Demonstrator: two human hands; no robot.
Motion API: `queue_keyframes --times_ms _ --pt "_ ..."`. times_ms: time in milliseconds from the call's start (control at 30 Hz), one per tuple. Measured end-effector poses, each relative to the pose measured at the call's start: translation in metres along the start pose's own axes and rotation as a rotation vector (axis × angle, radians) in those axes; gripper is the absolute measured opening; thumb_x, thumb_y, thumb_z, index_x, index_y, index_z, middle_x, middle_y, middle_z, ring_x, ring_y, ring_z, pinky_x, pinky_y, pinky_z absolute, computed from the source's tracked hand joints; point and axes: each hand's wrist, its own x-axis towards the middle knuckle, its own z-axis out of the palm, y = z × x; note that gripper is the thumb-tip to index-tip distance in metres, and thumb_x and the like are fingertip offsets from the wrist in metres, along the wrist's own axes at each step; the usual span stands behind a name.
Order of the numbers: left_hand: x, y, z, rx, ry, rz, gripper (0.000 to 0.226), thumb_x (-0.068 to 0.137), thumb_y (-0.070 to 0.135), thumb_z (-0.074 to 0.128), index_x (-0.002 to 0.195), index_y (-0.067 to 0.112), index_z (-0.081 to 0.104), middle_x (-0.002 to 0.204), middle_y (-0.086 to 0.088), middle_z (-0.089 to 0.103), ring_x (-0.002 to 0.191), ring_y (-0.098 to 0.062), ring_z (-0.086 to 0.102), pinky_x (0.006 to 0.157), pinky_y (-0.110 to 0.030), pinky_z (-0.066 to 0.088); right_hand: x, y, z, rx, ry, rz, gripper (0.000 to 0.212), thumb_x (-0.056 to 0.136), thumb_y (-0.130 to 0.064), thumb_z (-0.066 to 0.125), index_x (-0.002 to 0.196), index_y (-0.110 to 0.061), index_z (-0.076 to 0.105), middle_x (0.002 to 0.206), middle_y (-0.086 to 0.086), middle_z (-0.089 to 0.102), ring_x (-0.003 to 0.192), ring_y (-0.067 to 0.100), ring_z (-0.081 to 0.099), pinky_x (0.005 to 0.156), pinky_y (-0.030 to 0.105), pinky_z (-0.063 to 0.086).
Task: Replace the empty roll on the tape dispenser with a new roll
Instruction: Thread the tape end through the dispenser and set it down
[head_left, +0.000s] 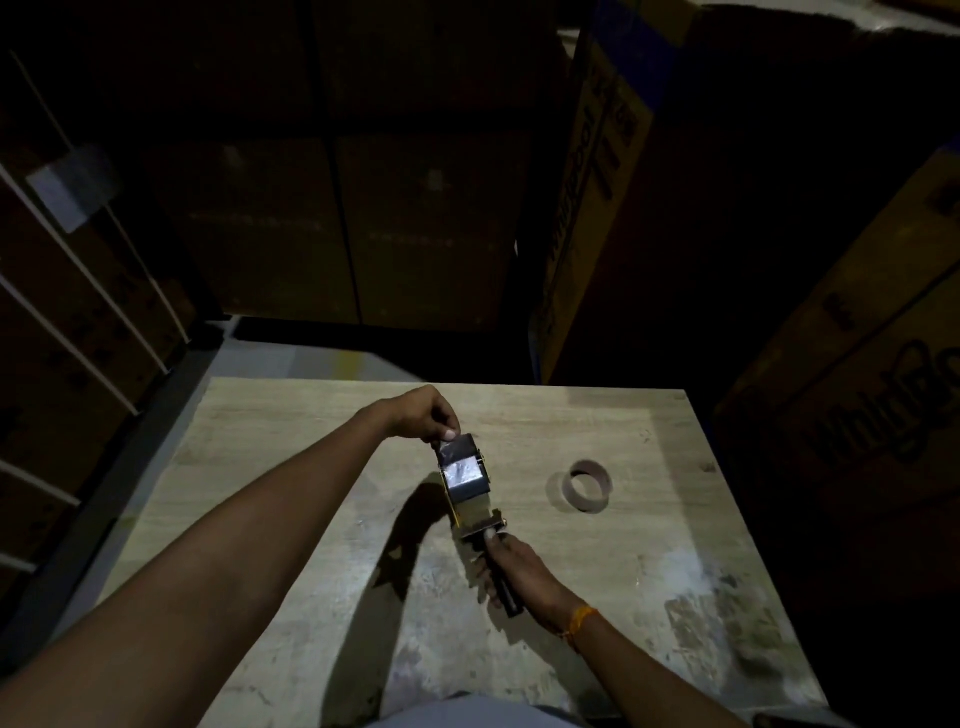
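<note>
Right hand (511, 564) grip clamped on tape dispenser (470, 491) handle. Left hand (428, 415) pinches tape end at new roll (464, 470). Empty roll (588, 486) lies toward table (291, 467) right edge.

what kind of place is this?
Likely a warehouse or stockroom: tall stacked cardboard boxes, strapped cartons on the left, and a worn wooden table used for handling a tape dispenser.

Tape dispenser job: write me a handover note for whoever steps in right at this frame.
Right hand: gripping the tape dispenser by its handle, above the table.
Left hand: pinching the tape end at the new roll, which sits on the dispenser.
Empty core: lying on the table, right of the dispenser.
Done: old core off, new roll mounted.
Left: probably threading the tape end through to the cutter.
</note>
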Motion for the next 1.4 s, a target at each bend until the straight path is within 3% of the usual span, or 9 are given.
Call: queue_keyframes --times_ms 233,400,500,700,900,1033,1133,1267,1400 --pt "0.0 0.001 0.001 -0.104 0.028 -0.018 0.016 0.096 0.006 0.067 0.108 0.006 0.078 0.104 -0.017 0.077 0.088 -0.021 0.069 0.076 -0.032 0.059 0.016 0.005 0.006 0.031 0.097 0.091 0.044 0.105 -0.05 0.046 0.081 -0.013 0.051 0.06 0.001 0.051 0.046 0.017 0.044 0.049 0.027 0.036" --pt "-0.001 -0.001 -0.003 -0.091 0.027 -0.018 0.013 0.096 0.007 0.067 0.102 0.01 0.079 0.101 -0.019 0.076 0.093 -0.036 0.07 0.081 -0.046 0.06 0.013 -0.006 0.01 0.023 0.079 0.101 0.052 0.104 -0.054 0.043 0.063 -0.023 0.045 0.057 0.0 0.043 0.043 0.015 0.038 0.045 0.024 0.031" --pt "-0.002 0.0 -0.002 -0.093 0.036 -0.011 0.014 0.096 0.007 0.067 0.105 0.007 0.078 0.101 -0.017 0.077 0.097 -0.037 0.071 0.084 -0.049 0.06 0.013 -0.009 0.013 0.004 0.087 0.102 0.055 0.104 -0.056 0.043 0.059 -0.024 0.044 0.056 0.001 0.043 0.041 0.015 0.038 0.044 0.023 0.031" --pt "-0.007 0.008 -0.007 -0.242 0.017 -0.017 0.018 0.098 0.008 0.065 0.112 0.003 0.076 0.109 -0.02 0.075 0.104 -0.036 0.07 0.086 -0.041 0.061 0.011 -0.013 0.012 -0.008 0.083 0.053 0.05 0.106 -0.048 0.044 0.063 -0.022 0.043 0.055 -0.001 0.042 0.042 0.014 0.036 0.044 0.024 0.028" --pt "-0.015 0.029 -0.029 -0.449 -0.271 -0.069 0.019 0.098 0.009 0.063 0.112 0.002 0.073 0.108 -0.016 0.073 0.102 -0.025 0.068 0.093 -0.04 0.057 0.008 -0.005 0.007 0.027 0.058 -0.007 0.029 0.107 -0.035 0.047 0.088 -0.014 0.048 0.058 -0.001 0.042 0.047 0.014 0.035 0.046 0.028 0.029" --pt "-0.017 0.039 -0.041 -0.51 -0.463 -0.007 0.017 0.099 0.008 0.06 0.11 0.007 0.073 0.105 -0.013 0.068 0.1 -0.025 0.063 0.096 -0.042 0.051 0.008 -0.007 0.008 0.068 0.06 -0.061 0.031 0.107 -0.03 0.049 0.083 -0.011 0.046 0.06 0.005 0.039 0.048 0.014 0.033 0.046 0.026 0.029" --pt "-0.018 0.045 -0.047 -0.541 -0.491 0.018 0.017 0.1 0.006 0.057 0.108 0.007 0.072 0.104 -0.013 0.067 0.099 -0.025 0.062 0.095 -0.041 0.051 0.007 -0.014 0.01 0.1 0.068 -0.082 0.029 0.107 -0.027 0.051 0.085 -0.009 0.048 0.059 0.006 0.038 0.047 0.014 0.033 0.044 0.025 0.029" --pt "-0.018 0.052 -0.051 -0.551 -0.473 0.014 0.015 0.096 0.01 0.063 0.106 0.007 0.073 0.104 -0.014 0.066 0.099 -0.026 0.061 0.093 -0.039 0.052 0.01 -0.017 0.008 0.133 0.07 -0.123 0.037 0.099 -0.042 0.06 0.084 -0.009 0.05 0.059 0.007 0.036 0.046 0.014 0.032 0.046 0.026 0.028" --pt "-0.019 0.059 -0.049 -0.551 -0.452 0.016 0.014 0.093 0.013 0.068 0.103 0.009 0.077 0.104 -0.014 0.069 0.098 -0.025 0.064 0.09 -0.035 0.055 0.013 -0.019 0.006 0.138 0.085 -0.13 0.054 0.098 -0.064 0.049 0.072 -0.017 0.054 0.055 0.004 0.041 0.044 0.016 0.035 0.045 0.025 0.03"
